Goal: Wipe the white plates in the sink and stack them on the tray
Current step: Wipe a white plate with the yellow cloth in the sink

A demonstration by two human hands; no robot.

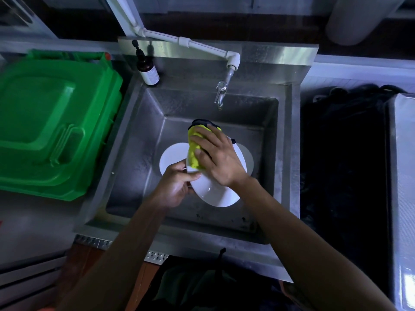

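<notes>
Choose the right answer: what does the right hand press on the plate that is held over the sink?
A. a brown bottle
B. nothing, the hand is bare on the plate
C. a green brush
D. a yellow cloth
D: the right hand lies with its fingers spread on a yellow cloth against the white plate, which the left hand holds by its rim.

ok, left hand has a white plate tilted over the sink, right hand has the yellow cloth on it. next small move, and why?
Probably sweep the yellow microfibre cloth down across the held round white plate. The right hand presses the cloth on the plate's upper part only, the lower face is uncovered, and the left hand grips the rim, steadying it above the steel sink.
</notes>
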